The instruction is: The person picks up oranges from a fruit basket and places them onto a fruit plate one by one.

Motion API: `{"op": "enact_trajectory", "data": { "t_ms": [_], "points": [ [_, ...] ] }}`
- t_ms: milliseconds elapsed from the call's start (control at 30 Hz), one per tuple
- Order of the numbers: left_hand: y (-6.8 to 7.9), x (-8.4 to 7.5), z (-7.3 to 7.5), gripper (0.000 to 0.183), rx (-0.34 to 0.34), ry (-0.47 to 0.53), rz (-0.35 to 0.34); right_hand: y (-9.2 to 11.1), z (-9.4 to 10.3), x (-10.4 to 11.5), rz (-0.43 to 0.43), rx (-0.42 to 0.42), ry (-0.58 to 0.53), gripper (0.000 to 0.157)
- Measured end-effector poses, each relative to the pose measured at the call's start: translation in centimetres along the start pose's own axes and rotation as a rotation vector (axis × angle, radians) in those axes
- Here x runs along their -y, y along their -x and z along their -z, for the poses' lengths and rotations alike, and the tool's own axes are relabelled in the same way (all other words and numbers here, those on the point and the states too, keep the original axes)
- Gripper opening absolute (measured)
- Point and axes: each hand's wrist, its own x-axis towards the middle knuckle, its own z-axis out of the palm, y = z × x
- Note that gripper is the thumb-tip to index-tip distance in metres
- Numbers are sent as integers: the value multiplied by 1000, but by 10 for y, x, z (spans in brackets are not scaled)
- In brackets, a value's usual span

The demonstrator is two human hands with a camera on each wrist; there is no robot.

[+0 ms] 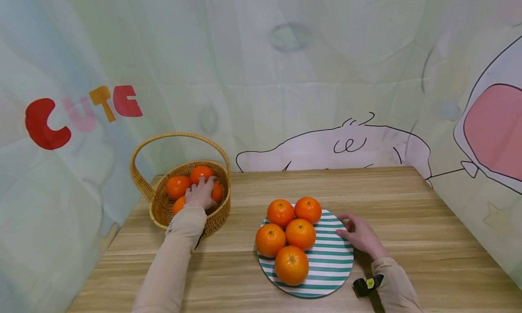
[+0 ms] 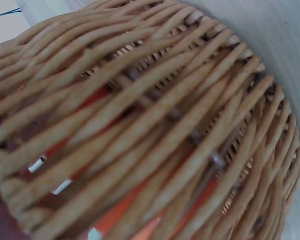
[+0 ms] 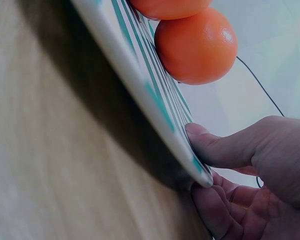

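My left hand [image 1: 200, 195] reaches into a wicker basket [image 1: 218, 222], its fingers spread and bent around a red-orange fruit [image 1: 217, 192]. Palm and fingers hide part of that fruit. Other smooth fruits [image 1: 177, 187] lie around the hand. In the left wrist view, the woven basket wall [image 2: 155, 110] blocks most of the hand and fruit. My right hand [image 1: 360, 233] pinches the rim of a green-and-white striped plate [image 1: 330, 263], thumb [image 3: 210, 147] on top and fingers beneath. Several oranges [image 1: 291, 264] sit on the plate's left half.
The basket's tall arched handle [image 1: 179, 134] rises above its opening. Both stand on a wood-grain table [image 1: 387, 195]. Printed cloth [image 1: 253, 77] hangs behind the table and along its sides. A dark wrist device [image 1: 367, 284] sits at the right sleeve.
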Motion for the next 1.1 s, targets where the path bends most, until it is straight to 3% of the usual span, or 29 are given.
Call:
{"op": "enact_trajectory", "data": {
  "t_ms": [233,500,800,1100],
  "points": [
    [2,1,0,81,-52,124,29,0,-1,-1,8,-5,6,38],
    [5,-1,-2,79,-182,317,73,1,-1,-2,32,-6,1,38],
    [14,-17,-2,81,-349,548,174,2,0,-3,41,-11,3,38],
    [26,-26,-6,82,-489,739,168,1,-1,-1,46,-10,6,38]
  ]
}}
